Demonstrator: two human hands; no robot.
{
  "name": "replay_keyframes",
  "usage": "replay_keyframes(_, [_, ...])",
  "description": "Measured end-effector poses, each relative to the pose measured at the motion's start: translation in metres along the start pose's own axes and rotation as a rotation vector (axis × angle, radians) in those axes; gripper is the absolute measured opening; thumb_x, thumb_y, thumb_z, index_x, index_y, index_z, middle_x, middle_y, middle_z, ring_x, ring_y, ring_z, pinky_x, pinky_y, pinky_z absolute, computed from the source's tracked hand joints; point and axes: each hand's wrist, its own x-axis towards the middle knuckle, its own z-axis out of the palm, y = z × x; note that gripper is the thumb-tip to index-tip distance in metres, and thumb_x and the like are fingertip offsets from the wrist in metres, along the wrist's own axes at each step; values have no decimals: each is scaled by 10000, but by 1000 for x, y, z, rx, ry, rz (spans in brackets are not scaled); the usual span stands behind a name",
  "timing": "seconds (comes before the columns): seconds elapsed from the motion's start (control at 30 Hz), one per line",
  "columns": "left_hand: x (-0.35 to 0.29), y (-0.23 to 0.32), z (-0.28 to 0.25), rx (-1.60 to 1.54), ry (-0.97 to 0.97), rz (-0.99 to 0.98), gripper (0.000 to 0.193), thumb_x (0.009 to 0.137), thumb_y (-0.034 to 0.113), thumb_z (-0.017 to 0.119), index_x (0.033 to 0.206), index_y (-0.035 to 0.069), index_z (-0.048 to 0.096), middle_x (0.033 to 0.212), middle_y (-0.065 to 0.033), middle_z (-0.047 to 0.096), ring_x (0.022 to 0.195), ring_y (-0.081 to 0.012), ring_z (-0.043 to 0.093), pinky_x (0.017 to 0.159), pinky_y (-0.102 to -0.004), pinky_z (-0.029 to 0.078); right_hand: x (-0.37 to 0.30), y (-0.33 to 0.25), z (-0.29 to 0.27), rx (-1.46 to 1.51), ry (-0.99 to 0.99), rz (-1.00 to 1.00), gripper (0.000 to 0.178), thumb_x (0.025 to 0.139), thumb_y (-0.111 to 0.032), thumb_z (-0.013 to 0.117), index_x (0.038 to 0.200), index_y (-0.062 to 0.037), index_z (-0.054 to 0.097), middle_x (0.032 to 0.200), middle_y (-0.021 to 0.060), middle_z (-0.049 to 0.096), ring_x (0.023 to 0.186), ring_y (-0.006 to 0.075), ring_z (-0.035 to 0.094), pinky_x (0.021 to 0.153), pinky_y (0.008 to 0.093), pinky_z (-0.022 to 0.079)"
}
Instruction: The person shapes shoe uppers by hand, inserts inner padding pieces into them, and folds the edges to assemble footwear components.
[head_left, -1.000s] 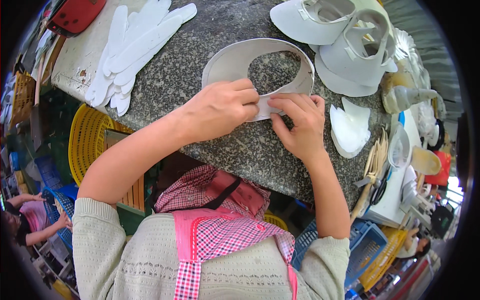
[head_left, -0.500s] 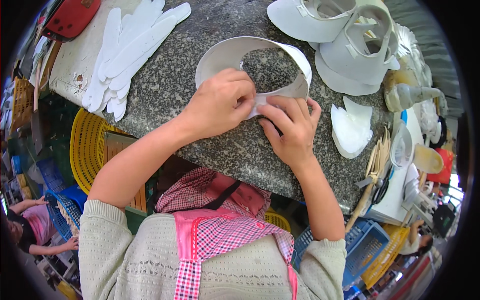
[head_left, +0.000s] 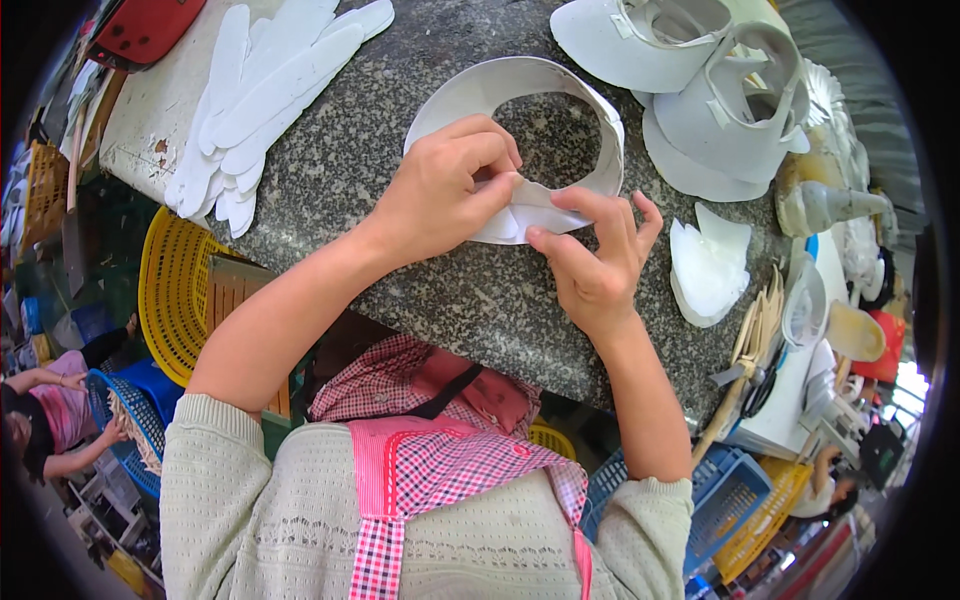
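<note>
A white loop-shaped piece like a shoe upper [head_left: 470, 92] rests on the speckled stone table [head_left: 500, 310], its round opening facing up. My left hand [head_left: 445, 190] pinches its near edge between thumb and bent fingers. On the same edge, just to the right, my right hand [head_left: 600, 260] grips with thumb and forefinger, its other fingers lifted. Between the hands a paler flap shows. Right of my right hand lie a few loose white curved pieces [head_left: 708, 268]. Finished-looking white uppers [head_left: 715, 140] stand at the far right.
Long white flat strips [head_left: 275, 105] are piled at the left. A glue-stained bottle [head_left: 830, 205] and a bundle of wooden sticks [head_left: 757, 325] lie along the right edge. A yellow basket [head_left: 175, 310] sits below the table's left edge. Another person holds a blue basket [head_left: 130, 440] at far left.
My right hand has spread its fingers and shifted slightly, showing more of the pale flap. My left hand keeps its pinch, a little higher. The far-left person has moved the blue basket.
</note>
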Motion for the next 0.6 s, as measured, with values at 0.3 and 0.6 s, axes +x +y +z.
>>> replay_keyframes(0.3, [-3,-1,-1,177,-79,233,59,781,44,625,806,20,577,884,-61,624,752,-186,611,640,-296,497,-10,1,-10,117,-91,128,140,666,-92,647,789,-159,640,1052,-3,604,908,164,576,896,412,287])
replay_keyframes(0.6, [-23,2,-7,567,-209,570,220,730,143,662,907,26,605,1012,-53,643,962,-215,609,815,-351,500,-8,0,-16,-166,-293,23,373,653,-102,620,1023,-145,637,1108,-31,595,982,114,551,927,457,268])
